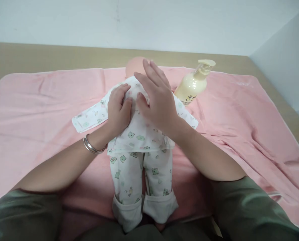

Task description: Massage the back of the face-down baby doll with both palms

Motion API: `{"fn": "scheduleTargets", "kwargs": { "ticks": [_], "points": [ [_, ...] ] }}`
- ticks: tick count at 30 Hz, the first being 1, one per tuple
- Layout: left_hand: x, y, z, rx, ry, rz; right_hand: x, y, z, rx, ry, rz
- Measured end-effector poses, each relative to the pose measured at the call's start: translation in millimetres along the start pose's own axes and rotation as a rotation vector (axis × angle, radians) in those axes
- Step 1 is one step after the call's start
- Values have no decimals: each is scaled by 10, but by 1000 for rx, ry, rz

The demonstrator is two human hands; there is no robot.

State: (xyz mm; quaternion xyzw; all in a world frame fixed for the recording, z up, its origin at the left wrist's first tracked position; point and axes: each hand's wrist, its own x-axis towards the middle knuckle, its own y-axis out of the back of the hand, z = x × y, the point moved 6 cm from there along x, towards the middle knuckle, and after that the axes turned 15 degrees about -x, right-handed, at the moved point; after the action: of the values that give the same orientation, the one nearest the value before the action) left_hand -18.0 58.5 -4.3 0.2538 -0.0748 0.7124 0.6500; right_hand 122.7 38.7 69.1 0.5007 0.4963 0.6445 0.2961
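A baby doll [141,134] in a white top and trousers with small green animal prints lies lengthwise in front of me. Its smooth head [135,65] is at the far end, and whether it lies face up or face down I cannot tell. My left hand [119,108] rests on the left side of the top, with fingers stretched forward. Over the upper right of the body is my right hand [158,100], fingers extended and slightly apart, appearing lifted off the cloth. Neither hand holds anything. The trouser cuffs [161,206] are folded up.
A cream-coloured pump bottle [192,85] leans to the right beside the doll's sleeve. Under everything spreads a wrinkled pink blanket [39,113] on a wooden table [64,57]. A white wall [149,26] stands behind the table.
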Motion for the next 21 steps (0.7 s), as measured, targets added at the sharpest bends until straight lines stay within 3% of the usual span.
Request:
{"fn": "scheduleTargets", "kwargs": {
  "ticks": [6, 11, 13, 19, 21],
  "points": [
    [18, 5, -29, 31, -7, -9, -5, -239, -31, 59, -3, -117],
    [-1, 9, 32, 42, -33, 15, -26, 177, 34, 16, -18, 51],
    [-5, 3, 33, 31, -26, 16, -39, 242, 45, -22, -35, 69],
    [22, 6, -75, 33, -11, 4, -37, -281, -42, 27, 16, -143],
    [22, 6, -78, 31, -22, 1, -49, -333, -59, 59, 35, -191]
  ]
}}
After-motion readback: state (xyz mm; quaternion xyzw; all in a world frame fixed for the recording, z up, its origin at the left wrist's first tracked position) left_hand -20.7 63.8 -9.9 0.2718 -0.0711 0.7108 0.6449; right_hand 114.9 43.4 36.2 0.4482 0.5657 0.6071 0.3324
